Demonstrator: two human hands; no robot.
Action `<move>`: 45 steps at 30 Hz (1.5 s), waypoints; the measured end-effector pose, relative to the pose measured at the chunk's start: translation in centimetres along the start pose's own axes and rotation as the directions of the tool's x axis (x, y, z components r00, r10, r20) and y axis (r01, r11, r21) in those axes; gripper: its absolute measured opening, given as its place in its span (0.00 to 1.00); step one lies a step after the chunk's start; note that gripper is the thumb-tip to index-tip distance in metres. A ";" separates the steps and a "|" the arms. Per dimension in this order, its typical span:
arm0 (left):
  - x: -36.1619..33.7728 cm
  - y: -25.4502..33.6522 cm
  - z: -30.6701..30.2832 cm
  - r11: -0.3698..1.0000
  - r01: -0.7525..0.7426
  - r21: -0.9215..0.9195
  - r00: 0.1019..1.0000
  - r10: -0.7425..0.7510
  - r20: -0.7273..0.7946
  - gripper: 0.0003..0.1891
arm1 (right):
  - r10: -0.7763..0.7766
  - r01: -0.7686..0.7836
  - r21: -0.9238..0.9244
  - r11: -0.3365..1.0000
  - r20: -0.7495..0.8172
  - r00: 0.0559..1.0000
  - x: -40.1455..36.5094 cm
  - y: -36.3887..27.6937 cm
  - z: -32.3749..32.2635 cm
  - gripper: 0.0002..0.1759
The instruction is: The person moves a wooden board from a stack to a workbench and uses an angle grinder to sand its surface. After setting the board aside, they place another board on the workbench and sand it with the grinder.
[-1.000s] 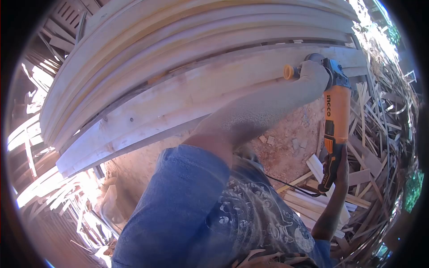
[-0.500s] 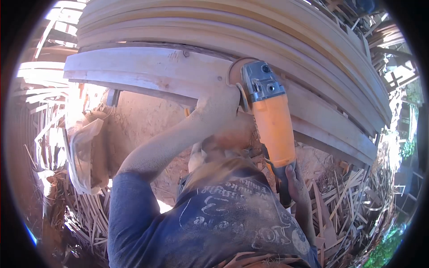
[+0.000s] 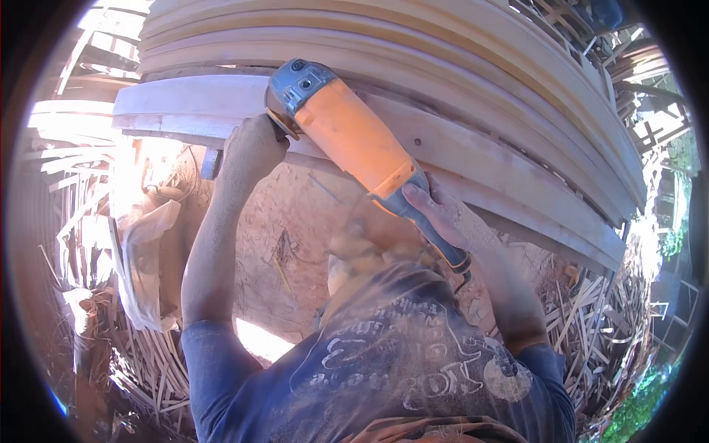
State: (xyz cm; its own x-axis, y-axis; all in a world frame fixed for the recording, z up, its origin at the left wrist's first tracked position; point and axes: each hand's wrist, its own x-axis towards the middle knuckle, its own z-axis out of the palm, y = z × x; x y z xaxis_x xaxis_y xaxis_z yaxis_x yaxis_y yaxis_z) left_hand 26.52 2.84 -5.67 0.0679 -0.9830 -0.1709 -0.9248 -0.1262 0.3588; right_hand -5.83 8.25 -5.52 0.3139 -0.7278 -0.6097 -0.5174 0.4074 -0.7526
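Observation:
An orange angle grinder (image 3: pixel 354 136) with a grey head lies over a pale wooden plank (image 3: pixel 185 100), its head pointing up and to the left. My left hand (image 3: pixel 256 146) is closed in a fist beside the head, where the side handle would be; the fingers cover it. At the other end, my right hand (image 3: pixel 443 210) wraps round the dark rear handle. The round disc shows only in part under the head, against the plank's face. Whether it presses on the wood cannot be made out.
Several long planks (image 3: pixel 354 44) are stacked behind the one under the grinder. Thin wood offcuts (image 3: pixel 598 325) lie heaped at the right, with more at the left. A pale wrapped object (image 3: pixel 148 258) stands at the left. Dusty ground (image 3: pixel 288 229) shows below.
Both hands have carried the grinder left along the plank. Its body, nearly upright in view before, now slants with the head up and left. My left forearm has swung left with it.

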 end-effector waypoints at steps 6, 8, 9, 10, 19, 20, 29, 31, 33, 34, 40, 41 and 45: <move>0.8 6.5 2.3 0.983 -0.178 0.039 0.978 0.172 0.118 0.09 | 0.042 -0.032 0.264 0.964 -0.031 0.999 -5.3 3.0 -2.6 0.45; 1.0 9.9 4.7 0.953 -0.298 -0.046 0.939 0.302 0.163 0.08 | 0.074 -0.026 0.271 0.962 -0.168 0.983 -9.0 5.8 -3.3 0.37; 0.6 12.8 4.3 0.928 -0.366 -0.071 0.895 0.372 0.246 0.08 | 0.085 -0.018 0.264 0.964 -0.246 0.966 -11.3 7.1 -3.6 0.34; 0.4 15.4 5.2 0.889 -0.458 -0.027 0.852 0.447 0.274 0.07 | 0.220 -0.129 0.305 0.944 -0.287 0.932 -13.8 10.0 -4.1 0.32; 0.6 15.8 7.7 0.842 -0.540 -0.018 0.841 0.540 0.047 0.08 | 0.159 -0.063 0.240 0.969 -0.408 0.899 -14.6 10.4 -1.8 0.28; 0.8 13.4 7.6 0.871 -0.490 -0.020 0.870 0.491 0.045 0.08 | 0.139 -0.060 0.228 0.972 -0.346 0.928 -13.2 8.7 -1.4 0.29; -0.6 -2.1 0.2 0.993 0.089 0.076 0.994 -0.094 0.054 0.13 | -0.094 0.095 -0.040 0.995 0.046 0.995 -1.2 -1.0 1.3 0.45; -0.9 -1.6 -0.3 0.995 0.045 0.091 0.999 -0.047 0.020 0.13 | -0.005 0.018 -0.143 0.990 0.088 0.996 -1.8 -2.4 0.2 0.44; -1.2 -1.7 0.7 0.999 -0.032 0.043 0.999 0.032 -0.010 0.13 | -0.054 0.066 -0.122 0.990 0.100 0.994 -1.7 -1.3 -0.2 0.42; -1.4 -1.3 0.9 0.998 -0.060 0.021 0.998 0.061 -0.027 0.14 | -0.127 0.132 -0.097 0.987 0.057 0.990 -1.6 0.1 0.0 0.42; -4.0 11.8 2.6 0.995 -0.064 0.079 0.981 0.048 0.191 0.14 | -0.090 0.081 -0.081 0.993 -0.123 0.988 -10.2 5.6 -4.2 0.44; -3.5 11.8 4.6 0.972 -0.214 0.102 0.963 0.192 0.190 0.14 | 0.019 -0.025 -0.041 0.999 -0.129 0.991 -12.5 6.0 -5.5 0.45; -4.8 22.0 9.3 0.877 -0.478 -0.047 0.841 0.473 0.265 0.14 | 0.231 -0.214 0.087 0.973 -0.326 0.917 -19.4 14.0 -6.9 0.49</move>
State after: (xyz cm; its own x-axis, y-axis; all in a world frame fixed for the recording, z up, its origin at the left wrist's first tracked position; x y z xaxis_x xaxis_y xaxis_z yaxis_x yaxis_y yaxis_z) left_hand 2.34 5.98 -5.46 -0.4792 -0.8505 -0.2170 -0.8258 0.3530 0.4399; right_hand -24.68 24.26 -2.43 -0.0910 -0.7528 -0.6520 -0.5015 0.6002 -0.6231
